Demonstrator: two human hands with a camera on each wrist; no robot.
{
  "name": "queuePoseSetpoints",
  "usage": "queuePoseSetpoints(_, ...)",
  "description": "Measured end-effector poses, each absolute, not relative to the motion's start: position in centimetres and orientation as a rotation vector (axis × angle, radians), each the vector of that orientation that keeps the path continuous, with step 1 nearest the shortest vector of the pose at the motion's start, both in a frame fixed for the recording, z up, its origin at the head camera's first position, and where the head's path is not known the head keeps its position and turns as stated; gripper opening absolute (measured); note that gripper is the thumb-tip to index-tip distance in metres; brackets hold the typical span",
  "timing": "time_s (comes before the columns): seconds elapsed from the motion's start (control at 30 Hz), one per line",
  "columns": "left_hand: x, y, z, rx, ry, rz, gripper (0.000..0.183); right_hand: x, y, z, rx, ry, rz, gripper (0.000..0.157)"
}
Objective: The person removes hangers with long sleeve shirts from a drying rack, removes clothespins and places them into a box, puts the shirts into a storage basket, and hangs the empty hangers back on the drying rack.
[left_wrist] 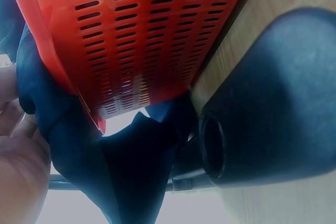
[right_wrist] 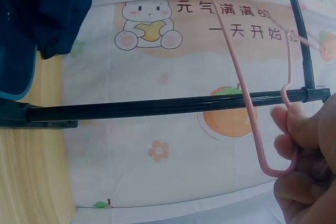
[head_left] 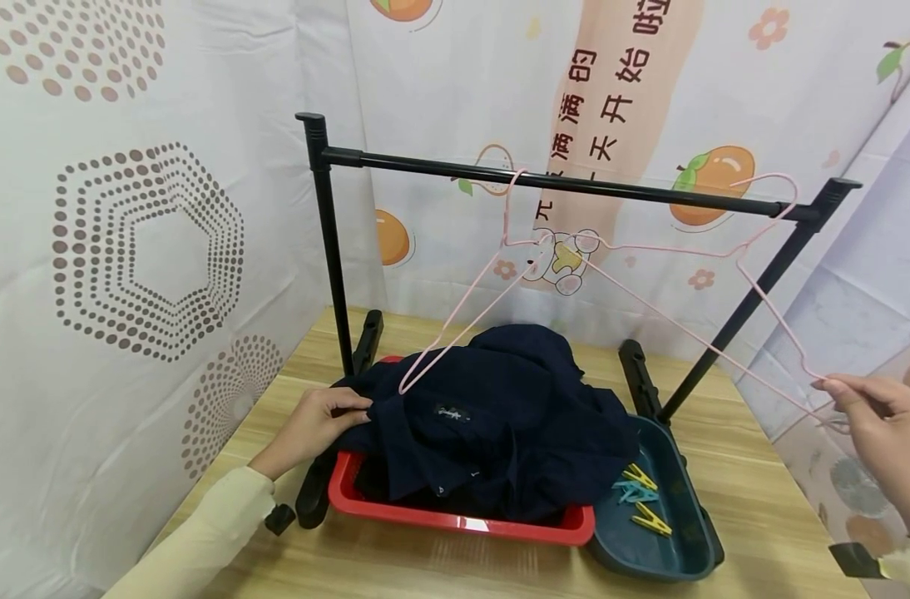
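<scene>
My left hand (head_left: pixel 316 428) pinches the edge of a dark navy shirt (head_left: pixel 492 391) near its collar. The shirt lies bunched over a red basket (head_left: pixel 455 520), its white-lettered label facing up. In the left wrist view, folds of the navy cloth hang from the fingers beside the slotted basket wall. At far right my right hand (head_left: pixel 877 424) holds a pink wire hanger (head_left: pixel 660 248) by one end, between thumb and fingers. Its hook overlaps the bar in the head view. Another pink hanger (head_left: pixel 455 320) hangs by its hook on the bar, its lower corner over the shirt.
A black rack stands on the wooden table, its bar (head_left: pixel 440 169) crossing above the basket. Right of the basket sits a dark blue tray (head_left: pixel 694 532) with several yellow and teal clothespins (head_left: pixel 652 520). Printed curtains (head_left: pixel 275 166) enclose the back and sides.
</scene>
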State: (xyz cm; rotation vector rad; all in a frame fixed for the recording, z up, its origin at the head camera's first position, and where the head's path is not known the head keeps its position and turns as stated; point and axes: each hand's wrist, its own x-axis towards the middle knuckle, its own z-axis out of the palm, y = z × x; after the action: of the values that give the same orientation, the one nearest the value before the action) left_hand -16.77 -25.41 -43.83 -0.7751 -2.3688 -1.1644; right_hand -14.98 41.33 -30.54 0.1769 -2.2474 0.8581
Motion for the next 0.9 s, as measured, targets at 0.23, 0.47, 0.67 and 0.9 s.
queuePoseSetpoints(0.23,-16.8,-25.5,-43.9,-0.776,-2.374,-1.174,0.028,-14.9,40.7,-30.4,0.091,-2.387,0.650,0.015)
queuePoseSetpoints(0.47,-16.9,-25.5,-43.9,-0.784,-2.358,-1.158,0.029,-14.5,40.0,-31.3,0.003,-2.528,0.576,0.028)
queuePoseSetpoints(0.67,-16.9,-25.5,-43.9,-0.767,-2.379,-1.164,0.028,-14.6,39.9,-32.4,0.015,-2.550,0.747,0.035)
queuePoseSetpoints(0.9,-16.9,-25.6,-43.9,-0.745,-2.395,-1.170,0.027,-14.6,39.5,-34.3,-0.003,-2.650,0.876,0.040)
